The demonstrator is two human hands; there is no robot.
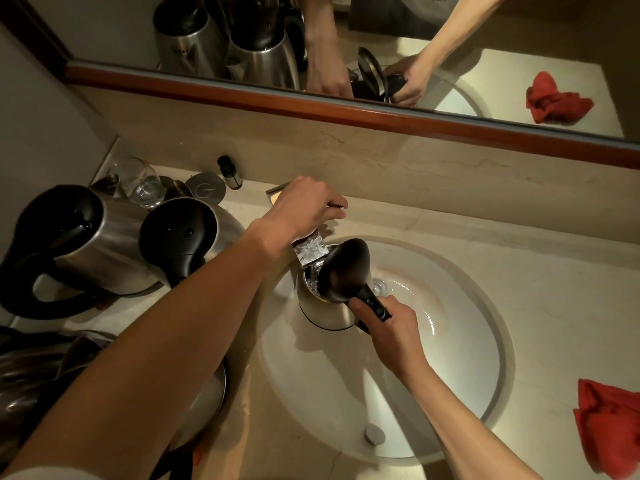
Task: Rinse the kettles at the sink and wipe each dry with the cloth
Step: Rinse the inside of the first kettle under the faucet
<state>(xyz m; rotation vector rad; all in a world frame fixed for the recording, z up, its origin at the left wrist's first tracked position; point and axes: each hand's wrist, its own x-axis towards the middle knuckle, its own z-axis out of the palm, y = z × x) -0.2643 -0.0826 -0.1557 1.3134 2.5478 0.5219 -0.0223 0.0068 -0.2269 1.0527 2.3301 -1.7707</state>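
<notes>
A steel kettle (323, 311) with its black lid raised stands in the white sink (460, 375) under the flat faucet spout (310, 249). Water runs from the spout into its mouth. My right hand (388, 327) grips the kettle's black handle. My left hand (304, 206) rests on top of the faucet, its fingers curled round the lever. A red cloth (611, 431) lies crumpled on the counter at the right edge. Two more steel kettles (90, 244) (187, 233) with shut black lids stand on the counter to the left.
A further kettle (204, 396) sits at the lower left under my left forearm. A glass (140, 183), a round metal lid (206, 188) and a small dark bottle (230, 173) stand at the back left. A mirror (485, 46) runs along the wall.
</notes>
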